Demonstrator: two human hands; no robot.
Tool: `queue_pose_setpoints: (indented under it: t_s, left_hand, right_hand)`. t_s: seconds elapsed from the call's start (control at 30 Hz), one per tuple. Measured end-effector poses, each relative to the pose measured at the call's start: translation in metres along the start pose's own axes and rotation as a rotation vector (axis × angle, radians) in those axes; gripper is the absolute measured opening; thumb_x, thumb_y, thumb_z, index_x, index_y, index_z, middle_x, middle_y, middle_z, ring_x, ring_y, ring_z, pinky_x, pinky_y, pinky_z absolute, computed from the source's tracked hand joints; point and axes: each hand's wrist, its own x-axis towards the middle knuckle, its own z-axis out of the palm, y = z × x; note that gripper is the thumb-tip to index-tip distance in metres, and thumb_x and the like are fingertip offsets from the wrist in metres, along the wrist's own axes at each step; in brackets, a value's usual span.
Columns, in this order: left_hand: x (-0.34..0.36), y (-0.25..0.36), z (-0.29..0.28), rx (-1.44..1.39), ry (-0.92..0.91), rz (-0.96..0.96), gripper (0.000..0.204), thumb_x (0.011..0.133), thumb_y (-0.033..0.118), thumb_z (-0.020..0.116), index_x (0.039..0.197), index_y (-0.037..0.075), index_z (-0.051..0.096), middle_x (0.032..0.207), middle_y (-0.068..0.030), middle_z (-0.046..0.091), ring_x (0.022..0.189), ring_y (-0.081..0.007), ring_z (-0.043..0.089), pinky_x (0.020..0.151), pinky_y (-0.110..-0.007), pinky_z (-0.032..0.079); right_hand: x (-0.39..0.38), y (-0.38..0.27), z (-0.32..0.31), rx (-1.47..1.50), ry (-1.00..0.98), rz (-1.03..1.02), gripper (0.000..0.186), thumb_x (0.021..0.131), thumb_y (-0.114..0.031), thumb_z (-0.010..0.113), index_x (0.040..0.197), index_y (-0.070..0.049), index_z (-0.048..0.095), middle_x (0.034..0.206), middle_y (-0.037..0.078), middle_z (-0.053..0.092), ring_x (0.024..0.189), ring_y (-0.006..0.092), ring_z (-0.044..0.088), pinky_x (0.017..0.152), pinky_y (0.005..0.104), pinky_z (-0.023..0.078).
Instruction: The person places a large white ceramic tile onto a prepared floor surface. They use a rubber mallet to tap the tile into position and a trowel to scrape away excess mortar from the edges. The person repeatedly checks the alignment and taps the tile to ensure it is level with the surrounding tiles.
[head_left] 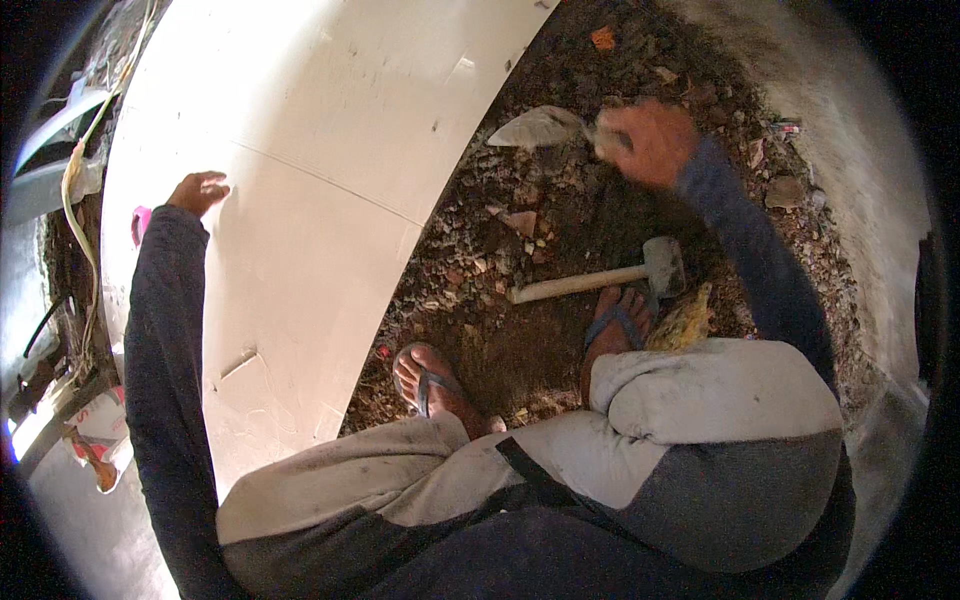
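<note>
My right hand (pixel 650 143) is closed around the handle of a trowel (pixel 540 128). The trowel's pale, dirt-smeared blade points left over the dark, rubbly soil. On the left, my left hand (pixel 200 192) is at the surface of a large white panel (pixel 310 250), its fingers loosely bent and partly apart, with nothing seen in them. Below the trowel, a mallet (pixel 663 268) with a grey head and a wooden handle lies on the ground, its head close to my right foot.
Rough soil (pixel 490 260) with stones and scraps runs between the panel and a pale wall (pixel 830 130) on the right. My sandalled feet (pixel 430 380) stand on it. A yellowish crumpled scrap (pixel 685 322) lies by my knee. Cables (pixel 75 190) and debris border the panel's left side.
</note>
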Motion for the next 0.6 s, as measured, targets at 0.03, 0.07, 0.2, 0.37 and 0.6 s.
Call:
queue_pose_setpoints:
  t_s: [0.03, 0.07, 0.2, 0.37, 0.6]
  left_hand:
    - [-0.008, -0.017, -0.005, 0.005, -0.006, -0.011, 0.05, 0.098, 0.023, 0.067, 0.141, 0.0, 0.055, 0.142, -0.0204, 0.058, 0.134, -0.0351, 0.054, 0.114, -0.047, 0.041]
    - [-0.009, -0.032, -0.006, 0.052, 0.013, 0.018, 0.05, 0.098, 0.022, 0.067, 0.141, -0.001, 0.055, 0.141, -0.0205, 0.059, 0.133, -0.0353, 0.054, 0.114, -0.046, 0.042]
    - [-0.005, -0.042, -0.002, -0.044, -0.027, -0.023, 0.048, 0.098, 0.02, 0.066, 0.14, -0.001, 0.056, 0.14, -0.0209, 0.059, 0.133, -0.0349, 0.055, 0.113, -0.044, 0.043]
    - [0.002, -0.027, -0.006, -0.087, -0.02, -0.026, 0.048, 0.097, 0.021, 0.068, 0.139, 0.0, 0.056, 0.141, -0.0206, 0.059, 0.132, -0.0338, 0.055, 0.113, -0.043, 0.043]
    - [0.016, -0.111, -0.035, -0.186, 0.012, 0.074, 0.051, 0.095, 0.022, 0.07, 0.139, 0.001, 0.056, 0.14, -0.019, 0.06, 0.132, -0.0349, 0.055, 0.112, -0.044, 0.043]
  right_hand:
    - [-0.008, -0.005, 0.016, 0.108, 0.015, 0.032, 0.04, 0.098, -0.044, 0.063, 0.114, -0.008, 0.068, 0.088, 0.012, 0.067, 0.078, 0.0312, 0.068, 0.069, 0.0478, 0.058]
    - [-0.02, -0.03, 0.016, 0.572, -0.161, 0.29, 0.041, 0.098, -0.045, 0.061, 0.111, -0.007, 0.066, 0.083, 0.01, 0.064, 0.071, 0.0272, 0.067, 0.062, 0.0445, 0.058]
    - [-0.045, -0.099, 0.047, 1.762, -0.371, 0.673, 0.052, 0.101, -0.054, 0.053, 0.113, -0.004, 0.059, 0.076, 0.004, 0.057, 0.052, 0.0154, 0.057, 0.042, 0.0366, 0.051]
    - [-0.005, -0.162, 0.07, 2.262, -0.53, 0.753, 0.056, 0.101, -0.064, 0.04, 0.107, -0.009, 0.05, 0.071, 0.001, 0.049, 0.052, 0.0152, 0.05, 0.044, 0.0374, 0.048]
    - [-0.008, -0.236, 0.057, 2.275, -0.712, 0.704, 0.056, 0.101, -0.063, 0.037, 0.094, -0.009, 0.051, 0.067, 0.001, 0.046, 0.052, 0.0154, 0.049, 0.045, 0.0368, 0.048]
